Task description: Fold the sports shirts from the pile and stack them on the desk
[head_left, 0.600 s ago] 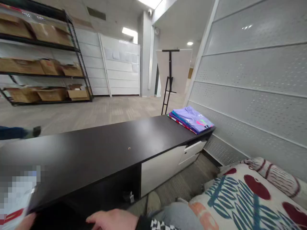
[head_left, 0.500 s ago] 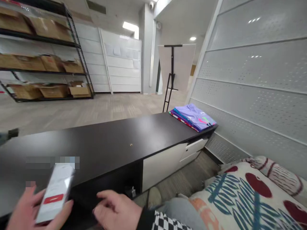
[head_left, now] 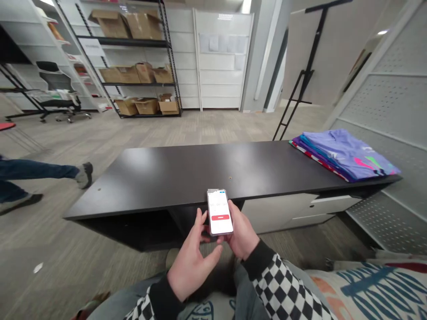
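Observation:
A smartphone [head_left: 220, 226] with a white screen and a red bar is held upright at the front edge of the dark cabinet [head_left: 187, 166]. My right hand [head_left: 242, 231] grips it along its right side and from below. Beside the phone's left edge, my left hand [head_left: 193, 255] has its thumb spread away and its fingers apart. Some left fingertips are close to the phone's back, and whether they touch it is hidden.
Folded clothes [head_left: 347, 153], purple on top, lie stacked at the cabinet's right end. A person's legs [head_left: 40, 171] are at the left. Behind stand a shelf rack [head_left: 138, 42] with cardboard boxes, an office chair [head_left: 58, 89] and a black stand [head_left: 302, 80]. A patterned cushion [head_left: 376, 289] is at my right.
The phone has passed from my left hand to my right and sits more centrally. My left hand has loosened from it. The view has turned left, bringing a person's legs into sight.

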`<state>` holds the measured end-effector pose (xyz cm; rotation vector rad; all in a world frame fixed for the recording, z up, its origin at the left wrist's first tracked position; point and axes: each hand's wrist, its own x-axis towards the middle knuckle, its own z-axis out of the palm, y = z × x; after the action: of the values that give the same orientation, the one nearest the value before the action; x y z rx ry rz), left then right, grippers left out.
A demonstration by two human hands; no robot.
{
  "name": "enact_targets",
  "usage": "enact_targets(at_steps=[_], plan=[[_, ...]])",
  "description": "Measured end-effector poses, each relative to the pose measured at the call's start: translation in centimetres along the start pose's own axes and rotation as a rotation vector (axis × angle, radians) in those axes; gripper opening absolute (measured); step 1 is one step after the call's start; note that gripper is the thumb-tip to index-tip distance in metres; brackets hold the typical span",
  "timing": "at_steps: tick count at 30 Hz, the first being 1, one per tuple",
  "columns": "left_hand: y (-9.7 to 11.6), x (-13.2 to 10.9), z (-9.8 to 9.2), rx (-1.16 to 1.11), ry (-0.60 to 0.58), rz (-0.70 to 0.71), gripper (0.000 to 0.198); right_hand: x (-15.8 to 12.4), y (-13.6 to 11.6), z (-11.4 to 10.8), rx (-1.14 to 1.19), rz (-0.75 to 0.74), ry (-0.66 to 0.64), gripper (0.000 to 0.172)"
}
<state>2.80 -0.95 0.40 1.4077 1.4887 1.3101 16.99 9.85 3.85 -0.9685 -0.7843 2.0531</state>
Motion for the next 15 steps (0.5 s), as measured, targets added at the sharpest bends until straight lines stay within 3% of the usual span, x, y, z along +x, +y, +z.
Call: enact_targets(at_steps=[5, 8, 15], plan=[[-0.6, 0.4, -0.1, -0.015, 0.009, -0.030, 0.084, 0.4, -1.4, -0.6, -0.029, 0.022, 0.040, 0.058], [-0.1, 0.5, -0.1, -0.030, 0.011, -0.038, 0.077, 0.5, -1.2, -0.7, -0.107, -0.064, 0.035, 0.060], [0.7, 1.7, -0.3, -0.123, 0.115, -0.097, 0.074, 0.0, 1.0, 0.5, -0.203, -0.193, -0.150, 0.065]])
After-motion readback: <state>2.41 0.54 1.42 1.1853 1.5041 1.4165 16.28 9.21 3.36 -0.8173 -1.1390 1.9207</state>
